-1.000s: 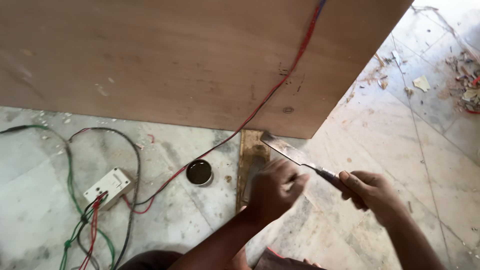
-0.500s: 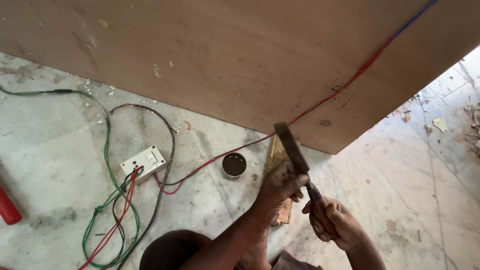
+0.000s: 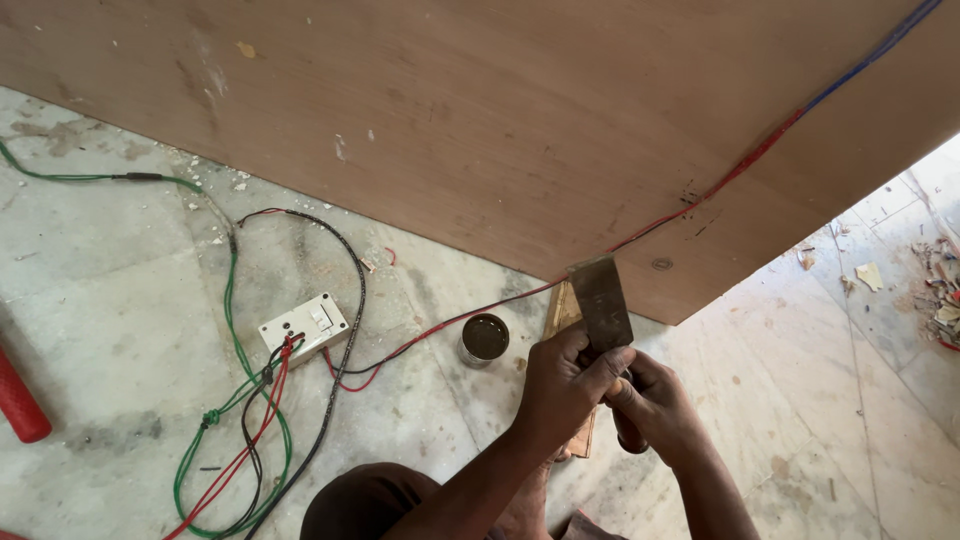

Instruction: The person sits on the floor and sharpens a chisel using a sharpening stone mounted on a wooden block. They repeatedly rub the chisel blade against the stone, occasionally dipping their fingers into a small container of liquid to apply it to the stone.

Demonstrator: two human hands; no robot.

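Note:
My left hand (image 3: 565, 385) and my right hand (image 3: 652, 400) are closed together on a wide-bladed metal scraper (image 3: 601, 303). Its flat blade points up toward the lower edge of a large plywood board (image 3: 480, 120). The right hand wraps the dark handle low down, and the left hand's fingers press on the base of the blade. A narrow strip of wood (image 3: 562, 312) lies on the floor behind the hands. A small open tin (image 3: 485, 338) stands just left of them.
A white switch box (image 3: 303, 327) with green, red and black wires (image 3: 240, 440) lies on the marble floor at left. A red-and-blue wire (image 3: 760, 150) runs across the board. A red handle (image 3: 20, 400) shows at the far left; wood chips (image 3: 940, 290) lie at right.
The scraper has swung from lying out to the right to standing upright, and both hands have come together on it. The view shifted left, showing more floor and wires.

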